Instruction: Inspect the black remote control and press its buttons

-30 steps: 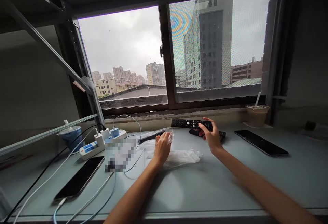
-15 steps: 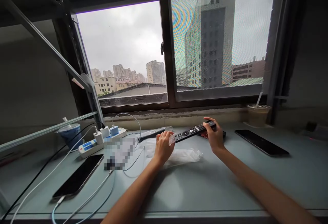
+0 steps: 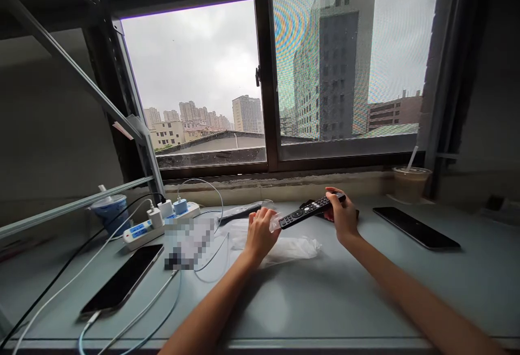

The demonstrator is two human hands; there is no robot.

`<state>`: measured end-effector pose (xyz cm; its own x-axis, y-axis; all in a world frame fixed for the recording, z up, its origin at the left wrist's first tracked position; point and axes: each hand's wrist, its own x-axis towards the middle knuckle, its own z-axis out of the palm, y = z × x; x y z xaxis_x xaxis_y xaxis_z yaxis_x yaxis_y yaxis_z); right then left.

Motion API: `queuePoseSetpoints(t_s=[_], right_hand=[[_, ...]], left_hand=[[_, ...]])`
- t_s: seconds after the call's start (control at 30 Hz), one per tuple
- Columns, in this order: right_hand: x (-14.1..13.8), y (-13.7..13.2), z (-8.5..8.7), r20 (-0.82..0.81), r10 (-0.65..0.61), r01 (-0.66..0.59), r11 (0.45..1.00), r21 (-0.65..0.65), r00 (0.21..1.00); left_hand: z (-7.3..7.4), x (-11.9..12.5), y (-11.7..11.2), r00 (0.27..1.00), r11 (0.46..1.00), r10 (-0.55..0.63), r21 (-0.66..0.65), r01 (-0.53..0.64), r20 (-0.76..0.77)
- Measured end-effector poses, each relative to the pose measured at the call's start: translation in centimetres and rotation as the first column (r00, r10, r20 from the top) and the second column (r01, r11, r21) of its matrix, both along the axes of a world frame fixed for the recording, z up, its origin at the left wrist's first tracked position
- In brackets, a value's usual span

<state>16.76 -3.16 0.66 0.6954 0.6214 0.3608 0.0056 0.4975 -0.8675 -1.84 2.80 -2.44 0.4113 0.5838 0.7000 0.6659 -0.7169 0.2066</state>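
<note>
A black remote control (image 3: pixel 306 210) is held in the air above the table, its buttons facing up and its right end raised. My right hand (image 3: pixel 342 215) is closed around the upper right end, thumb on top. My left hand (image 3: pixel 260 236) is closed at the lower left end, pinching a clear plastic sleeve (image 3: pixel 275 221) that reaches the tip of the remote. Beneath lies a crumpled clear plastic bag (image 3: pixel 298 249). Behind my left hand, another long dark object in clear plastic (image 3: pixel 239 213) rests on the table. Something dark behind my right hand is mostly hidden.
To the left are a power strip (image 3: pixel 134 243) with chargers, loose cables and a phone (image 3: pixel 124 279). A blue cup (image 3: pixel 111 215) stands behind them. On the right lie a dark tablet-like slab (image 3: pixel 416 228) and a drink cup with a straw (image 3: pixel 410 184). A window spans the back.
The remote has shifted slightly right with my right hand, and its left end has drawn a little away from my left hand. More of the plastic sleeve shows between them.
</note>
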Motion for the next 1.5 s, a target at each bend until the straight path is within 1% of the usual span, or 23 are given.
queuePoseSetpoints(t_s=[0.1,0.23,0.4,0.53,0.7,0.8,0.93,1.07,1.17,1.27,1.37,1.5], right_hand=[[-0.2,-0.2,0.1,0.048,-0.023,0.024,0.999,-0.022,0.999],[-0.2,-0.1,0.0,0.12,-0.065,0.069,0.997,-0.029,0.991],[-0.3,0.0,-0.3,0.198,-0.101,0.105,0.994,-0.013,0.975],[-0.7,-0.3,-0.1,0.254,-0.106,0.11,0.994,0.0,0.961],[-1.2,-0.8,-0.1,0.366,-0.075,0.072,0.997,0.022,0.927],[-1.4,-0.8,-0.2,0.393,-0.102,0.096,0.995,0.036,0.914],[-1.2,-0.8,-0.1,0.334,-0.126,0.115,0.992,0.052,0.934],[-0.8,-0.7,0.0,0.305,-0.133,0.123,0.991,0.05,0.943],[-0.5,-0.6,0.1,0.24,-0.139,0.134,0.99,0.039,0.961],[-0.2,-0.3,0.3,0.126,-0.148,0.142,0.988,0.057,0.981],[0.2,0.0,0.4,0.004,-0.126,0.125,0.989,0.085,0.992],[0.8,0.4,0.3,-0.093,-0.099,0.105,0.993,0.055,0.991]], left_hand=[[0.0,0.1,-0.1,1.0,1.0,-0.02,0.005,0.02,-0.007],[0.0,0.1,-0.1,0.998,1.0,-0.028,-0.005,0.028,-0.055],[-0.1,0.0,-0.1,0.994,0.999,-0.041,-0.022,0.039,-0.101],[-0.3,0.0,-0.1,0.995,0.999,-0.046,-0.013,0.045,-0.091],[-0.3,0.0,0.0,0.993,0.999,-0.042,-0.014,0.041,-0.106],[-0.3,-0.1,0.1,0.992,0.999,-0.032,-0.027,0.029,-0.122],[-0.2,0.0,0.3,0.992,0.999,0.002,-0.049,-0.008,-0.125],[-0.1,0.0,0.3,0.997,0.998,0.022,-0.061,-0.027,-0.079],[-0.1,0.0,0.3,0.998,0.998,0.023,-0.052,-0.026,-0.057],[-0.1,0.0,0.3,0.999,0.999,-0.001,-0.034,0.0,-0.036],[0.1,0.1,0.3,0.998,0.999,-0.049,-0.014,0.05,0.036],[0.4,0.2,-0.1,0.987,0.992,-0.119,-0.022,0.122,0.111]])
